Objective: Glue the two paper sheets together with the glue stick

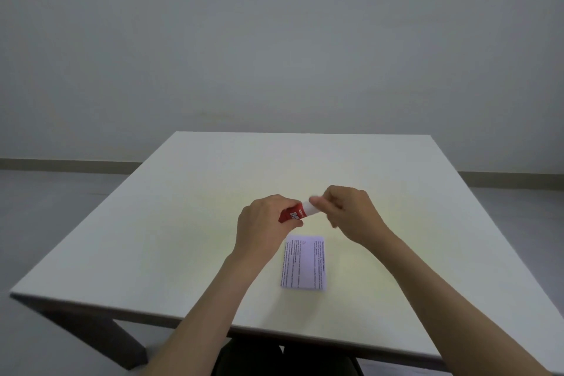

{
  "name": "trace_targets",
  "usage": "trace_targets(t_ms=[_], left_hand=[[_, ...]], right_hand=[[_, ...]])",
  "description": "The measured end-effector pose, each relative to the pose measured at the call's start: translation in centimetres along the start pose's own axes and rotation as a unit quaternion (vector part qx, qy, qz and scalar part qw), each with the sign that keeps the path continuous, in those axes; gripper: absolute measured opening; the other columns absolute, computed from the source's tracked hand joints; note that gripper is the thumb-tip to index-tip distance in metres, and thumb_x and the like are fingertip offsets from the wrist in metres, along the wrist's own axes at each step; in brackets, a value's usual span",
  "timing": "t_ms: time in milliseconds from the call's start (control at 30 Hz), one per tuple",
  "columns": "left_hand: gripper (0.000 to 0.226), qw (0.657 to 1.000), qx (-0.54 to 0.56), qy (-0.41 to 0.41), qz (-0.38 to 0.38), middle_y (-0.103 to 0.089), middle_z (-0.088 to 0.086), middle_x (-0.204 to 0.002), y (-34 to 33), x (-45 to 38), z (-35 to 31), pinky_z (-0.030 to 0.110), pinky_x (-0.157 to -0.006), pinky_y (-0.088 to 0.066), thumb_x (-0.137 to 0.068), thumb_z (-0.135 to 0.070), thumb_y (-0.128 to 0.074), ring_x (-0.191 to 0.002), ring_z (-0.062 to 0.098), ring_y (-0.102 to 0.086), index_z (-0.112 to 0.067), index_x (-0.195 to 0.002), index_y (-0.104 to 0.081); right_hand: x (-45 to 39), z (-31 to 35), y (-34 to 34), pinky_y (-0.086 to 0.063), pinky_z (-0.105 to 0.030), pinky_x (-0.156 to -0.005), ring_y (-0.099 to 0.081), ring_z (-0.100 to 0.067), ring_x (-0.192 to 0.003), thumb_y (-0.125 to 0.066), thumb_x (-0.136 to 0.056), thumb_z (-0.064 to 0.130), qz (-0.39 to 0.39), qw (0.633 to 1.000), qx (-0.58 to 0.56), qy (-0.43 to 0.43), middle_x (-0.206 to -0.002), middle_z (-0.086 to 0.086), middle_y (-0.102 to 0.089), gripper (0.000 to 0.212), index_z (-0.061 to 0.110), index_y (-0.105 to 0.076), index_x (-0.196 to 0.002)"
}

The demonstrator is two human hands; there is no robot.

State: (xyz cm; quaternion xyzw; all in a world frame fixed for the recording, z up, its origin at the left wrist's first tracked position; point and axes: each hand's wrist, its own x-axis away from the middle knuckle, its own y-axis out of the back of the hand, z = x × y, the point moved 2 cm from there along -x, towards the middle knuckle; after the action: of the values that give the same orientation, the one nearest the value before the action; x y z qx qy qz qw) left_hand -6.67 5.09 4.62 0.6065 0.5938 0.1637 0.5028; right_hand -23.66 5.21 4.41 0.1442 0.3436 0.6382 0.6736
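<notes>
A red glue stick point(293, 213) with white lettering is held above the table, lying roughly level. My left hand point(265, 223) grips its red body. My right hand point(348, 210) pinches the white end point(310, 207) of the stick between thumb and fingers. Below the hands a small white paper point(303, 262) with lines of printed text lies flat on the table. I cannot tell whether it is one sheet or two stacked.
The white square table point(171, 223) stands before a plain grey wall. Its near edge runs just in front of me, with a dark leg point(100, 333) at the lower left. Grey floor lies on either side.
</notes>
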Motion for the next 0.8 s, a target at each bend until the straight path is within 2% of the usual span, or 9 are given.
trace_targets(t_ms=[67, 167, 233, 300, 400, 533, 633, 733, 800], left_hand=[[0.029, 1.000, 0.004, -0.001, 0.002, -0.072, -0.008, -0.090, -0.3, 0.2, 0.0, 0.011, -0.056, -0.030, -0.075, -0.036, -0.075, -0.070, 0.007, -0.052, -0.029, -0.102, -0.071], [0.028, 1.000, 0.019, 0.008, -0.003, -0.073, -0.008, -0.089, -0.3, 0.2, 0.2, 0.017, -0.060, -0.038, -0.074, -0.037, -0.075, -0.073, 0.010, -0.059, -0.030, -0.101, -0.071], [0.028, 0.999, 0.033, 0.010, 0.002, -0.073, -0.007, -0.089, -0.4, 0.1, 0.2, 0.021, -0.065, -0.044, -0.073, -0.035, -0.077, -0.075, 0.012, -0.063, -0.028, -0.100, -0.072], [0.027, 0.995, 0.091, 0.031, 0.010, -0.073, -0.006, -0.086, -0.9, 0.2, 0.2, 0.023, -0.070, -0.050, -0.071, -0.029, -0.079, -0.075, 0.011, -0.067, -0.024, -0.096, -0.072], [0.019, 0.968, 0.232, 0.096, -0.015, -0.071, -0.005, -0.079, -1.3, -0.3, 1.0, 0.023, -0.067, -0.055, -0.071, -0.016, -0.079, -0.069, 0.011, -0.071, -0.022, -0.085, -0.068], [0.021, 0.942, 0.281, 0.156, -0.097, -0.067, -0.009, -0.073, -1.6, -1.8, 3.4, 0.009, -0.057, -0.048, -0.074, -0.008, -0.075, -0.058, 0.003, -0.068, -0.021, -0.078, -0.059], [0.022, 0.933, 0.288, 0.192, -0.095, -0.065, -0.008, -0.076, -2.8, -2.4, 4.6, 0.017, -0.061, -0.049, -0.076, -0.005, -0.072, -0.058, 0.011, -0.068, -0.020, -0.079, -0.057], [0.018, 0.931, 0.286, 0.212, -0.075, -0.065, 0.000, -0.083, -4.2, -2.2, 5.7, 0.019, -0.062, -0.048, -0.077, -0.005, -0.071, -0.064, 0.024, -0.069, -0.015, -0.083, -0.058], [0.018, 0.930, 0.282, 0.224, -0.072, -0.065, 0.001, -0.085, -4.7, -1.9, 6.4, 0.017, -0.062, -0.047, -0.076, -0.005, -0.072, -0.064, 0.023, -0.069, -0.014, -0.084, -0.058]], right_hand=[[0.0, 0.1, 0.1, -0.039, -0.027, -0.054, -0.045, -0.010, -0.046, -0.052, -0.089, 0.049, -0.013, 0.999, 0.049, -0.019, -0.049, 0.009, -0.052, 0.041, 0.017, -0.058, -0.063], [0.2, 0.4, 0.3, -0.043, -0.023, -0.061, -0.053, -0.013, -0.063, -0.060, -0.086, 0.042, 0.034, 0.999, -0.013, 0.021, -0.074, 0.010, -0.060, 0.021, 0.026, -0.061, -0.099], [0.5, 0.6, 0.0, -0.042, -0.025, -0.061, -0.053, -0.016, -0.064, -0.060, -0.086, 0.041, 0.031, 0.999, -0.013, 0.011, -0.073, 0.004, -0.062, 0.019, 0.022, -0.059, -0.089], [0.4, 0.8, 0.0, -0.038, -0.030, -0.057, -0.049, -0.022, -0.058, -0.050, -0.084, 0.059, -0.023, 0.999, 0.035, -0.033, -0.062, -0.008, -0.060, 0.053, 0.008, -0.058, -0.073], [0.7, 0.7, 0.5, -0.041, -0.032, -0.060, -0.060, -0.032, -0.069, -0.019, -0.071, 0.080, -0.050, 0.995, 0.051, -0.067, -0.071, -0.017, -0.066, 0.091, 0.002, -0.065, -0.080], [1.6, -0.2, 1.2, -0.045, -0.035, -0.067, -0.058, -0.024, -0.072, -0.025, -0.084, 0.067, -0.083, 0.993, -0.012, -0.088, -0.078, -0.007, -0.065, 0.068, 0.014, -0.064, -0.102], [2.0, -0.5, 1.2, -0.048, -0.036, -0.072, -0.055, -0.019, -0.071, -0.033, -0.094, 0.052, -0.126, 0.986, -0.048, -0.100, -0.084, 0.002, -0.061, 0.046, 0.021, -0.055, -0.118], [2.4, -0.8, 1.1, -0.050, -0.039, -0.077, -0.056, -0.021, -0.071, -0.034, -0.095, 0.049, -0.127, 0.985, -0.052, -0.102, -0.089, 0.001, -0.061, 0.042, 0.022, -0.051, -0.123], [2.6, -1.0, 1.0, -0.049, -0.038, -0.076, -0.056, -0.020, -0.069, -0.034, -0.095, 0.048, -0.120, 0.986, -0.052, -0.103, -0.090, 0.000, -0.062, 0.041, 0.023, -0.052, -0.122]])
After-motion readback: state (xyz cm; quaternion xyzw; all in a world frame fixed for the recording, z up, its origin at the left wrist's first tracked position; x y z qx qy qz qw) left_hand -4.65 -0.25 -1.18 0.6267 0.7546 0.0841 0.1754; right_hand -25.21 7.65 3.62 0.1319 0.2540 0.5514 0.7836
